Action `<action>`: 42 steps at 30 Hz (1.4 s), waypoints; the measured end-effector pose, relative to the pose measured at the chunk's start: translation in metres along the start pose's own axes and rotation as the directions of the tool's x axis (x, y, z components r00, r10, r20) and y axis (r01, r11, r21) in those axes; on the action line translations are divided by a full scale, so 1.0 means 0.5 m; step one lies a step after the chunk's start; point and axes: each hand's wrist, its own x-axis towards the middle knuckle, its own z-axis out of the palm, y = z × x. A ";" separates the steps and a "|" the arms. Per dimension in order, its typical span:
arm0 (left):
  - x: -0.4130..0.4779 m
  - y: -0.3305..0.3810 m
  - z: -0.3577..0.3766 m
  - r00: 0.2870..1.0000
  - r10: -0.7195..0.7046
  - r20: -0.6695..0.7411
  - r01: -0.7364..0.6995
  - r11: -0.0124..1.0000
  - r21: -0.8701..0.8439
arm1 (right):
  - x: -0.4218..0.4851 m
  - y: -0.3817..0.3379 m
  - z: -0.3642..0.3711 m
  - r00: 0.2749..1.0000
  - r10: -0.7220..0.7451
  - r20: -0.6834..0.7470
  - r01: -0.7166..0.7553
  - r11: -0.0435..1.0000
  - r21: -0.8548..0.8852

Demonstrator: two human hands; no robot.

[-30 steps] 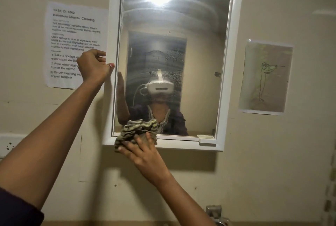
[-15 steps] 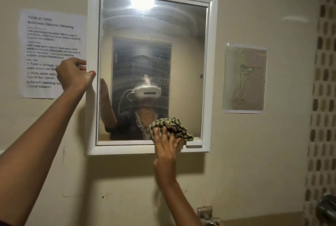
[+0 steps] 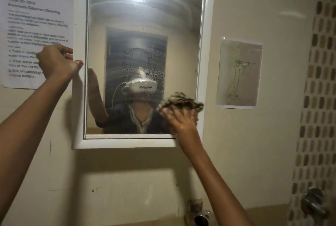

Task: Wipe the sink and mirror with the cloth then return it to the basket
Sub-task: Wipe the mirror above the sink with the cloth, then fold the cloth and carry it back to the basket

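Rectangular wall mirror in a white frame (image 3: 79, 98), glass streaked and hazy, with a patch of fine droplets near the centre. Crumpled olive-and-tan patterned cloth (image 3: 181, 100) lies against the glass at the lower right corner, its right edge touching the inner side of the frame. Right hand (image 3: 181, 122) is flat over the cloth from below, fingers spread wide, pressing it to the mirror; the cloth bunches out above the fingertips. Left hand (image 3: 57, 62) is curled around the left edge of the frame about halfway up, thumb on the front face, fingers wrapped behind; grip closed on the frame.

White printed instruction sheet (image 3: 34, 31) is stuck to the wall just left of the mirror, partly covered by the left hand. A small paper with a line drawing of a standing figure (image 3: 239, 73) hangs to the right, apart from the frame. Metal tap fitting (image 3: 199, 215) sits at the bottom edge below the mirror. Sink and basket: outside the view.
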 end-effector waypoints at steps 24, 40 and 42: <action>-0.092 -0.003 -0.048 0.974 0.226 0.020 -0.226 0.963 0.148 | -0.208 -0.263 0.056 0.935 0.271 0.230 -0.307 0.942 0.139; -0.637 -0.183 -0.031 0.160 -0.222 0.962 0.746 0.665 0.029 | -0.351 -0.280 -0.064 0.902 0.288 0.323 -0.326 0.943 0.070; -0.667 -0.178 -0.024 0.126 -0.217 0.968 0.810 0.586 0.026 | -0.375 -0.281 -0.091 0.870 0.352 0.344 -0.381 0.925 0.017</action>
